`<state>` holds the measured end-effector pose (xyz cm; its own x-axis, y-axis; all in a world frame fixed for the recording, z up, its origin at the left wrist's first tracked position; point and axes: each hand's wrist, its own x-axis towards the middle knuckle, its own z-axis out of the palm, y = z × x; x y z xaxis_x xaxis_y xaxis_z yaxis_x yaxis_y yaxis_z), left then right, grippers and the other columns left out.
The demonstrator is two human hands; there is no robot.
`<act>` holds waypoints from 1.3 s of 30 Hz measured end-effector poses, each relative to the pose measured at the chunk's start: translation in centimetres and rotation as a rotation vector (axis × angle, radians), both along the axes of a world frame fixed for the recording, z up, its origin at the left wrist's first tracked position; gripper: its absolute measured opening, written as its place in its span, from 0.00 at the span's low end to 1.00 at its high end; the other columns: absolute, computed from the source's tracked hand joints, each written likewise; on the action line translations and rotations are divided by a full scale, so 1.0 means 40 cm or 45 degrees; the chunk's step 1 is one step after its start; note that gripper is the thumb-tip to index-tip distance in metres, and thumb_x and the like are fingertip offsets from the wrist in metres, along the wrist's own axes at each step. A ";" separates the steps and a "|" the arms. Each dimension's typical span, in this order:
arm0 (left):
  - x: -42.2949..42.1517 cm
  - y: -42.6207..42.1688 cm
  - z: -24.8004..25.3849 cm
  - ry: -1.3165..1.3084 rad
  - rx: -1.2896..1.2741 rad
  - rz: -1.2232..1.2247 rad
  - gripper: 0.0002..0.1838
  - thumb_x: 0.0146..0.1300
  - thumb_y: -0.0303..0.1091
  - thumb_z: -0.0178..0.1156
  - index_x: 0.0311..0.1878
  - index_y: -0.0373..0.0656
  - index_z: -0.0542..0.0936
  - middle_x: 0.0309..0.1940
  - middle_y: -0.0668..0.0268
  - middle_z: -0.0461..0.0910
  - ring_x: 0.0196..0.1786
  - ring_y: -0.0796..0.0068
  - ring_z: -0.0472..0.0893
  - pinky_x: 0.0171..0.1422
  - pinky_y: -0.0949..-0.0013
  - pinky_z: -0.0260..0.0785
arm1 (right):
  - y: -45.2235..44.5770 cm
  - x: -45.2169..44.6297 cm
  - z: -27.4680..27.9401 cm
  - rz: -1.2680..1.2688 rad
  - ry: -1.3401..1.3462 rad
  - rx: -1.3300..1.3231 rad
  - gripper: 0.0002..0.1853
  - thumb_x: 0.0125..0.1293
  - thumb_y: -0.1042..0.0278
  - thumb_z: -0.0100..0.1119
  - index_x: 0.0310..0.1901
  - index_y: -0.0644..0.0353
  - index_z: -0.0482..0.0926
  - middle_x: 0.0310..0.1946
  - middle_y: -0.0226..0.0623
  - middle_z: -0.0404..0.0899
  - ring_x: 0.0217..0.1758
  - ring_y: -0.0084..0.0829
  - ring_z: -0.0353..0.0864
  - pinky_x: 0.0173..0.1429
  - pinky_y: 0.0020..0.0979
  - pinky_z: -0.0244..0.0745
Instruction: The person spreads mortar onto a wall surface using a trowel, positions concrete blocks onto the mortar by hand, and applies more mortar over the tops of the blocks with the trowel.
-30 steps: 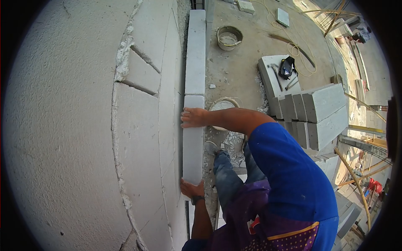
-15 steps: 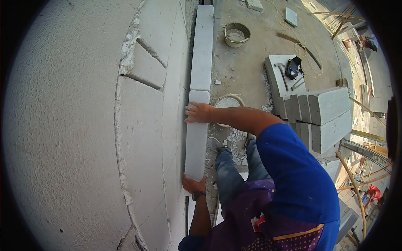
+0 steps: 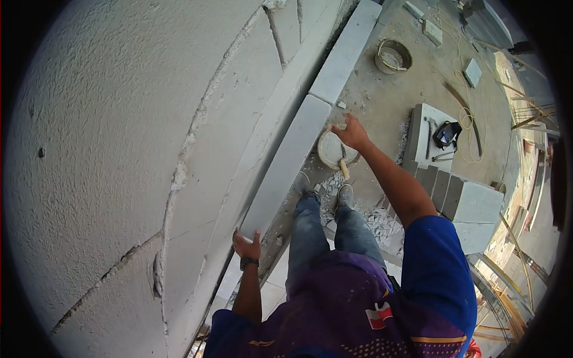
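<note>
A long pale lightweight concrete block (image 3: 287, 161) lies along the foot of the wall, end to end with another block (image 3: 346, 53) farther up the row. At the near end of the closer block is my left hand (image 3: 246, 246), a dark watch on its wrist, thumb and fingers apart; firm contact is hard to tell. My right hand (image 3: 353, 134) is off the block, over the rim of a bucket of pale mix (image 3: 329, 149), its fingers spread and holding nothing. A tool with a light handle (image 3: 344, 170) rests in that bucket; its head is partly hidden.
The rough wall (image 3: 119, 131) with cut grooves rises on the left. A second bucket (image 3: 393, 56) stands farther up. To the right, a hammer (image 3: 430, 136) and a black pouch (image 3: 447, 134) lie on a slab near stacked blocks (image 3: 474, 200). Rubble (image 3: 382, 228) surrounds my feet.
My right hand has lifted off the block and moved right, over the bucket. My left hand has loosened at the block's near end. The view has tilted.
</note>
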<state>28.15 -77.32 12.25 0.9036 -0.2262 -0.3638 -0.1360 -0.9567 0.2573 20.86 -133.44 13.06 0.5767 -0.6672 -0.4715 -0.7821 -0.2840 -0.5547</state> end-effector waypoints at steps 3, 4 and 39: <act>-0.043 0.078 -0.056 -0.028 -0.136 0.219 0.52 0.59 0.56 0.74 0.76 0.31 0.63 0.72 0.40 0.69 0.74 0.42 0.69 0.77 0.48 0.64 | 0.024 0.011 -0.053 -0.121 -0.086 0.241 0.55 0.61 0.36 0.71 0.71 0.83 0.63 0.61 0.72 0.77 0.67 0.59 0.78 0.73 0.46 0.71; -0.051 0.079 -0.056 0.105 -0.262 0.390 0.50 0.61 0.56 0.73 0.77 0.33 0.63 0.71 0.40 0.71 0.72 0.44 0.72 0.75 0.50 0.66 | 0.035 0.011 -0.071 -0.149 -0.102 0.314 0.56 0.61 0.35 0.71 0.70 0.84 0.63 0.59 0.71 0.78 0.66 0.58 0.79 0.72 0.45 0.71; -0.109 0.098 -0.591 -0.342 -0.335 -0.008 0.60 0.48 0.51 0.71 0.80 0.31 0.54 0.75 0.42 0.63 0.80 0.47 0.60 0.84 0.48 0.46 | -0.024 0.138 -0.156 -0.292 -0.184 0.693 0.58 0.63 0.26 0.64 0.79 0.64 0.54 0.74 0.55 0.63 0.71 0.51 0.71 0.74 0.51 0.65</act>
